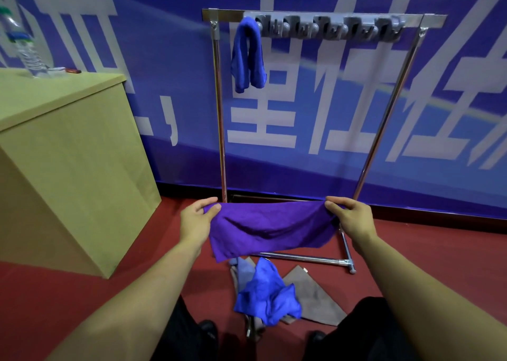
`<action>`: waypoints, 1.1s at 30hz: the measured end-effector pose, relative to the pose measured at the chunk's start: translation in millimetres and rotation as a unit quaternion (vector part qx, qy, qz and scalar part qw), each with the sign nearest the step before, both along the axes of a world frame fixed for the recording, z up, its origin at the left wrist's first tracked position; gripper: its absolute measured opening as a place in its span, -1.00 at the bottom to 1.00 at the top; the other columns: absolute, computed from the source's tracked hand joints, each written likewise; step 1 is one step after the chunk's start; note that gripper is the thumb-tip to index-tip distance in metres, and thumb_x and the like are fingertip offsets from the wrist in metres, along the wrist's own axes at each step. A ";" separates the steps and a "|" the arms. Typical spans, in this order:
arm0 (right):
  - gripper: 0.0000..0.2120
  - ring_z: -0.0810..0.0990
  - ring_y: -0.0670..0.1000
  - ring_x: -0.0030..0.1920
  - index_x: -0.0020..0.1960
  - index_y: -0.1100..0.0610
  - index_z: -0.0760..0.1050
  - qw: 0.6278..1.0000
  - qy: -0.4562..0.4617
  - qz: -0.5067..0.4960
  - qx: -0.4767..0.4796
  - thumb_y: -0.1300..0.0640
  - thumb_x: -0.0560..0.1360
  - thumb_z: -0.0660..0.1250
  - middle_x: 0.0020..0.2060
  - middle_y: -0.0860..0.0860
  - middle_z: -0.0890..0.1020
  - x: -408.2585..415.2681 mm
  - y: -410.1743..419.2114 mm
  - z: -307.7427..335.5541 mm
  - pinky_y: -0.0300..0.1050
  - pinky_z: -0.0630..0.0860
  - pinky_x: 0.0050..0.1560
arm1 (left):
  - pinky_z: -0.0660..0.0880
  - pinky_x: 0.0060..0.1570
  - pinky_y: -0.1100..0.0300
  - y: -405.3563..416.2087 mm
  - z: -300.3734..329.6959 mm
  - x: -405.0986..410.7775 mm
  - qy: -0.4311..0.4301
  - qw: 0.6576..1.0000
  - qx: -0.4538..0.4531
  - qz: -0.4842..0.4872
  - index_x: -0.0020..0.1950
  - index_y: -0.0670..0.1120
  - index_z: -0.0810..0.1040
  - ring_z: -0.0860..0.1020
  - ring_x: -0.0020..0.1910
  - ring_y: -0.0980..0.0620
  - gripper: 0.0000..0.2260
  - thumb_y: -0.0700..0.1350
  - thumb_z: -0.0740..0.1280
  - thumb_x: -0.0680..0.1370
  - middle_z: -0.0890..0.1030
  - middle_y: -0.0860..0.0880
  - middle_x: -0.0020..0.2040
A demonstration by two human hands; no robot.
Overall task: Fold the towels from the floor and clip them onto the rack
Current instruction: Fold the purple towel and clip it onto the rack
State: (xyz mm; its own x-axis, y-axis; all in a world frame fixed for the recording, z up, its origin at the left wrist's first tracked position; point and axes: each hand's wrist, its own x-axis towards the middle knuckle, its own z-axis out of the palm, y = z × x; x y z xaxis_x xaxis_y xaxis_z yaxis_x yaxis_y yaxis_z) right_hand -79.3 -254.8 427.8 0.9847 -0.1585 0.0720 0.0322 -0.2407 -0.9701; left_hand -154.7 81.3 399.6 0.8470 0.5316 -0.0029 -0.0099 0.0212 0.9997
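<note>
Both hands (197, 218) (349, 218) pinch purple towel (270, 229) taut, apparently folded double

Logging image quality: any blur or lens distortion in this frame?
Head view: wide-angle bending bows the rack posts outward; the bottles at the left edge smear with blur; the purple towel and both hands, left and right, stay fairly sharp.
</note>
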 end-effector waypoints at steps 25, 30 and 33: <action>-0.58 0.64 -0.13 -0.17 0.23 0.08 0.59 0.997 -0.047 0.054 0.015 0.41 0.44 0.43 0.04 0.07 0.68 -12.8 5.8 16.2 -0.11 0.63 0.04 | 0.55 0.22 0.16 16.3 7.1 1.6 -0.037 0.999 -0.034 -0.016 0.34 -0.14 0.56 0.63 0.17 -0.05 -0.54 -0.47 0.38 0.48 0.65 -0.15 0.20; -0.67 0.64 0.03 0.02 0.06 -0.07 0.64 0.997 -0.066 0.023 -0.045 0.31 0.43 0.49 0.04 0.01 0.67 -6.0 1.8 7.0 0.12 0.56 0.21 | 0.56 0.12 0.17 14.5 7.7 -1.5 -0.051 0.998 0.031 0.000 0.21 -0.01 0.61 0.66 0.06 0.01 -0.61 -0.40 0.42 0.49 0.67 -0.08 0.11; -0.71 0.64 0.06 0.04 -0.04 -0.09 0.66 0.993 -0.074 0.011 -0.092 0.30 0.42 0.49 0.03 0.00 0.64 -2.3 -1.6 3.0 0.16 0.54 0.22 | 0.59 -0.05 0.30 15.4 6.8 -0.4 -0.052 0.998 0.033 0.009 0.08 0.03 0.64 0.68 -0.02 0.00 -0.66 -0.39 0.43 0.49 0.67 -0.04 0.04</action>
